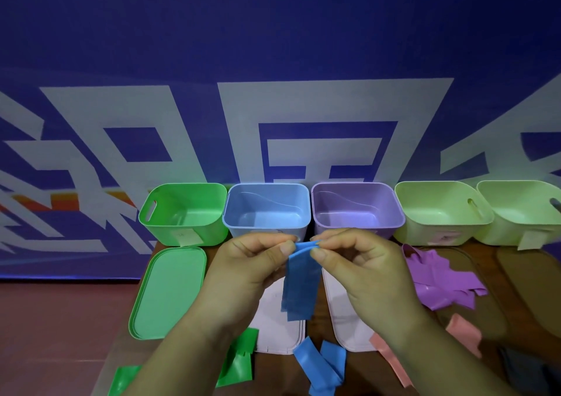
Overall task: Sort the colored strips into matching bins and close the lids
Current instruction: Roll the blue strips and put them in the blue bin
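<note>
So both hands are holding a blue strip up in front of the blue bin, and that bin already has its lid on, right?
Not quite. The head view shows the blue bin open and empty, no lid on it. Both hands, left and right, do pinch the blue strip before it.

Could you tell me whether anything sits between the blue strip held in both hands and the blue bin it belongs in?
Nothing visible does. The blue strip hangs from the left hand and right hand just in front of the blue bin, which stands open with its lid off, and the bin looks empty.
</note>
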Tool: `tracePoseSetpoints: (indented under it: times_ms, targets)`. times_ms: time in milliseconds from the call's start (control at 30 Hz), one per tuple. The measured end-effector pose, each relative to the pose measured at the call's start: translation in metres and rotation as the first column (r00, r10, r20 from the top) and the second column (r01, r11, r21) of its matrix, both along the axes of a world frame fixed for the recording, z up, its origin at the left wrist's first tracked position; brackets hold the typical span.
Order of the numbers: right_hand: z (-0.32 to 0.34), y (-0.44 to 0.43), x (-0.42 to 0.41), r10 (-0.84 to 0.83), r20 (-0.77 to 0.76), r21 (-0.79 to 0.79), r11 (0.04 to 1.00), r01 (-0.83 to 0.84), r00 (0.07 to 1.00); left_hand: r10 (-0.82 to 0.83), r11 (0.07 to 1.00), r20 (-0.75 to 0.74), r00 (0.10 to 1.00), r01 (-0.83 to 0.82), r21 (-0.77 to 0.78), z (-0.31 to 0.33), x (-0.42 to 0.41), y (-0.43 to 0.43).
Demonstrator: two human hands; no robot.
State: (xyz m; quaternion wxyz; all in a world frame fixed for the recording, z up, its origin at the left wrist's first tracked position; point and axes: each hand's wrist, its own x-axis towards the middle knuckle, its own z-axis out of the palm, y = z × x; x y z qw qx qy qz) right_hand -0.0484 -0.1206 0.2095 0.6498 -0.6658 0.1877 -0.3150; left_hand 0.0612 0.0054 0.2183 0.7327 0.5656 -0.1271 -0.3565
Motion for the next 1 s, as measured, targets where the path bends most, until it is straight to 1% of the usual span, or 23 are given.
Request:
tracePoseSetpoints:
  times_ms: [133,333,367,467,500,567,667,767,833,900,967,1000]
  targets:
    - [-0.002,0.000,0.002,-0.056,-0.036,0.003,0.998,0.056,0.998,0.009,1.000,-0.015,1.000,-0.009,-0.009,-0.003,-0.001,-0.002]
    - [-0.007,-0.001,0.004,-0.097,-0.096,0.012,0.995,0.099,0.991,0.019,0.997,-0.039,0.999,-0.021,-0.068,-0.010,-0.002,-0.002]
    - [-0.008,-0.001,0.005,-0.099,-0.100,0.020,0.995,0.101,0.990,0.022,0.997,-0.014,1.000,-0.023,-0.068,-0.011,-0.002,-0.002]
    - [-0.011,-0.001,0.005,-0.077,-0.112,0.044,0.996,0.082,0.991,0.067,0.998,0.146,0.987,-0.066,-0.012,-0.016,-0.001,-0.001]
    - [-0.013,-0.001,0.005,-0.063,-0.117,0.056,0.996,0.070,0.991,0.086,0.996,0.172,0.981,-0.086,-0.004,-0.018,-0.001,-0.002]
    - [-0.016,-0.002,0.005,-0.027,-0.124,0.082,0.996,0.037,0.992,0.104,0.994,0.195,0.975,-0.108,0.009,-0.023,0.000,-0.002]
    - [-0.023,-0.004,0.006,-0.005,-0.127,0.080,0.997,0.015,0.992,0.098,0.994,0.209,0.973,-0.106,0.028,-0.031,0.004,-0.002]
    - [-0.034,-0.010,0.004,0.027,-0.156,0.109,0.994,-0.010,0.987,0.074,0.991,0.261,0.963,-0.100,0.088,-0.043,0.009,0.002]
    - [-0.047,-0.015,0.001,0.065,-0.221,0.104,0.994,-0.043,0.973,0.055,0.982,0.290,0.955,-0.104,0.157,-0.055,0.014,0.006]
    - [-0.069,-0.022,-0.003,0.090,-0.319,0.097,0.993,-0.062,0.943,0.030,0.966,0.294,0.955,-0.103,0.235,-0.070,0.019,0.012]
    - [-0.101,-0.028,-0.007,0.105,-0.457,0.049,0.994,-0.093,0.883,-0.003,0.944,0.302,0.953,-0.097,0.314,-0.088,0.022,0.018]
    - [-0.120,-0.031,-0.009,0.109,-0.533,0.016,0.993,-0.118,0.839,-0.014,0.935,0.298,0.955,-0.094,0.342,-0.098,0.023,0.021]
